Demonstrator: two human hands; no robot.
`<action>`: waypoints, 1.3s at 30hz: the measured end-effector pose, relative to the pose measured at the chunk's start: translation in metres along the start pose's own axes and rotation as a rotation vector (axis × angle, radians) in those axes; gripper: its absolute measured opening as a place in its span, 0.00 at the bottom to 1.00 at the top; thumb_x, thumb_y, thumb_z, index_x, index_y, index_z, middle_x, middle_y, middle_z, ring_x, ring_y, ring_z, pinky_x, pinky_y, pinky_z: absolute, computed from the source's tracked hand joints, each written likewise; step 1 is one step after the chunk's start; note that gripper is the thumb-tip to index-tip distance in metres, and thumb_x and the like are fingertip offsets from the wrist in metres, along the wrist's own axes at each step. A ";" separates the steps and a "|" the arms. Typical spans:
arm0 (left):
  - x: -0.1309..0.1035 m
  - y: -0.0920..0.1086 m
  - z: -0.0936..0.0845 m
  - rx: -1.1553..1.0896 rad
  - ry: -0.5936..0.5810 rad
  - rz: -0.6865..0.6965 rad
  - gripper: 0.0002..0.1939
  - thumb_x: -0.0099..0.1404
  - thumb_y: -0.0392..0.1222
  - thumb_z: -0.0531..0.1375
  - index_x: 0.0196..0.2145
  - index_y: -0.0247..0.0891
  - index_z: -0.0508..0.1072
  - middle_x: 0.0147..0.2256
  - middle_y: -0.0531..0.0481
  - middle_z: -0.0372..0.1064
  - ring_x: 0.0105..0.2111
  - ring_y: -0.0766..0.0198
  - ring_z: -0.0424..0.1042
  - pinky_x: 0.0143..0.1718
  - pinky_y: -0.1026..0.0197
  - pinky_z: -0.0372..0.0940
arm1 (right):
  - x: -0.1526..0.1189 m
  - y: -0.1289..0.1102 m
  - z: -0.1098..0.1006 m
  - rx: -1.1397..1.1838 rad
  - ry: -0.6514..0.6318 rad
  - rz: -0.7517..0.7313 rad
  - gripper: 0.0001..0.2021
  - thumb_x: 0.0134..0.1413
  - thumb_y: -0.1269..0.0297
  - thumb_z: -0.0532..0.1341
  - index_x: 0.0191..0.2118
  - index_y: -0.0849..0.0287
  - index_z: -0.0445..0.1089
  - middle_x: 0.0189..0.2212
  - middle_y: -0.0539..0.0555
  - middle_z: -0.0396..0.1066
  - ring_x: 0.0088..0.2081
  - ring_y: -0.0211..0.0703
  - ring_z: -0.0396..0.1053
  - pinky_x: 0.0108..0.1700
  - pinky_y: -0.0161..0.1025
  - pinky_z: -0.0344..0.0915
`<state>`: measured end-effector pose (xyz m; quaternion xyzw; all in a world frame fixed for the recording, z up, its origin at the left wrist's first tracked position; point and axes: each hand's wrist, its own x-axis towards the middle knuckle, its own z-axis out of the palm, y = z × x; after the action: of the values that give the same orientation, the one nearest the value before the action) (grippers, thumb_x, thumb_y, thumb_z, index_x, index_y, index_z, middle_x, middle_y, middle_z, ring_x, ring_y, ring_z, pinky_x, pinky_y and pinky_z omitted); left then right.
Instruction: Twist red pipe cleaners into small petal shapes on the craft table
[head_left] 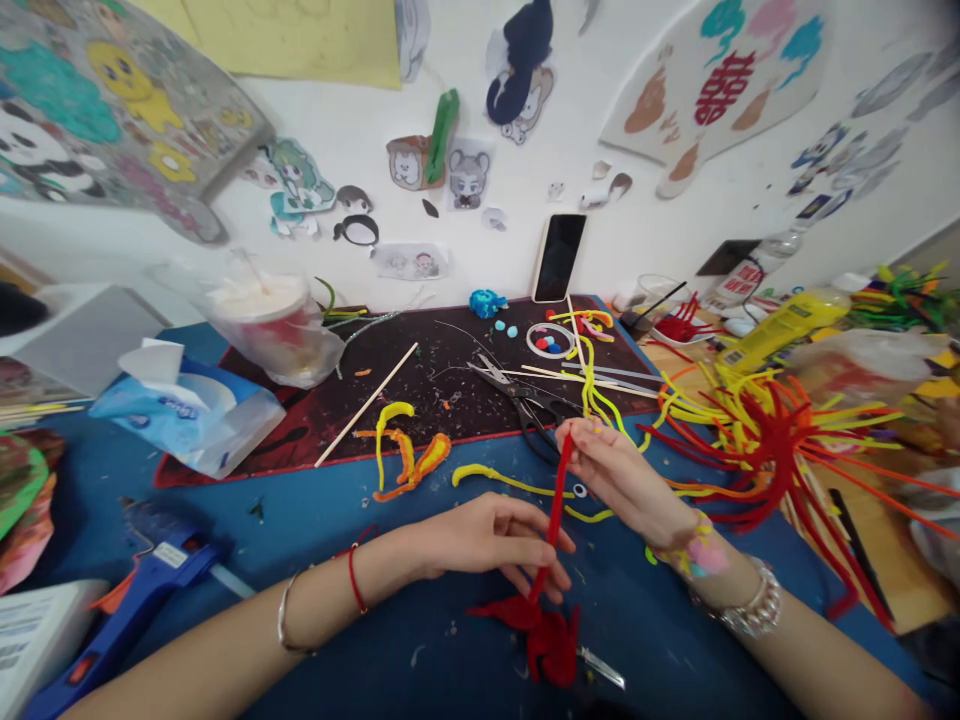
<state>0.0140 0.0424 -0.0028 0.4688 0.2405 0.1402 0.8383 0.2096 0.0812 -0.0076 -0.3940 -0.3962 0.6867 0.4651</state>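
Note:
My right hand [615, 475] pinches the top end of a red pipe cleaner [559, 500], which slants down toward me. Lower on the same strip, the thumb and fingers of my left hand [499, 540] curve loosely around it. Just below my left fingers is a bent red pipe-cleaner shape [551, 640]; the strip runs down to it, but I cannot see clearly how they join. A small metal clip [602, 668] sticks out from beside the shape. Behind my right hand lie black-handled scissors [525, 395] and a yellow pipe cleaner [502, 480].
On the left are a blue glue gun [161, 560], a tissue pack [191, 405] and a bagged cup [266, 320]. A yellow-orange pipe-cleaner piece [409, 455] lies mid-table. Rightward spreads a pipe-cleaner bundle [784, 430] near a yellow bottle [787, 325]. A phone [560, 258] leans against the wall.

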 end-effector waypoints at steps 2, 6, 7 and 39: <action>0.000 0.002 0.000 0.111 0.084 0.042 0.15 0.58 0.48 0.56 0.39 0.36 0.72 0.28 0.50 0.68 0.26 0.69 0.68 0.29 0.67 0.61 | -0.004 0.003 0.005 -0.067 -0.053 0.032 0.06 0.47 0.62 0.63 0.30 0.59 0.71 0.24 0.47 0.65 0.23 0.29 0.60 0.25 0.27 0.60; 0.002 -0.001 -0.004 0.251 0.175 0.072 0.17 0.60 0.49 0.54 0.36 0.34 0.74 0.16 0.57 0.56 0.16 0.75 0.55 0.20 0.70 0.53 | -0.007 0.006 0.010 -0.340 -0.138 0.002 0.09 0.53 0.59 0.57 0.34 0.58 0.70 0.21 0.48 0.64 0.24 0.33 0.61 0.28 0.32 0.61; 0.002 -0.001 -0.005 0.238 0.172 0.070 0.16 0.60 0.49 0.54 0.35 0.33 0.73 0.16 0.58 0.54 0.15 0.75 0.53 0.19 0.70 0.52 | -0.005 0.006 0.009 -0.449 -0.136 -0.048 0.11 0.55 0.58 0.55 0.37 0.58 0.70 0.22 0.49 0.65 0.25 0.35 0.63 0.30 0.34 0.62; -0.018 0.050 -0.041 -0.198 0.685 0.635 0.17 0.62 0.45 0.54 0.46 0.33 0.69 0.22 0.50 0.67 0.24 0.71 0.67 0.26 0.69 0.64 | 0.015 -0.022 -0.042 -0.314 -0.140 0.180 0.16 0.49 0.51 0.56 0.40 0.56 0.68 0.37 0.54 0.70 0.39 0.42 0.67 0.37 0.37 0.63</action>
<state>-0.0231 0.0898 0.0264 0.3636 0.3336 0.5581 0.6671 0.2508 0.1086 -0.0054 -0.4470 -0.4930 0.6808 0.3060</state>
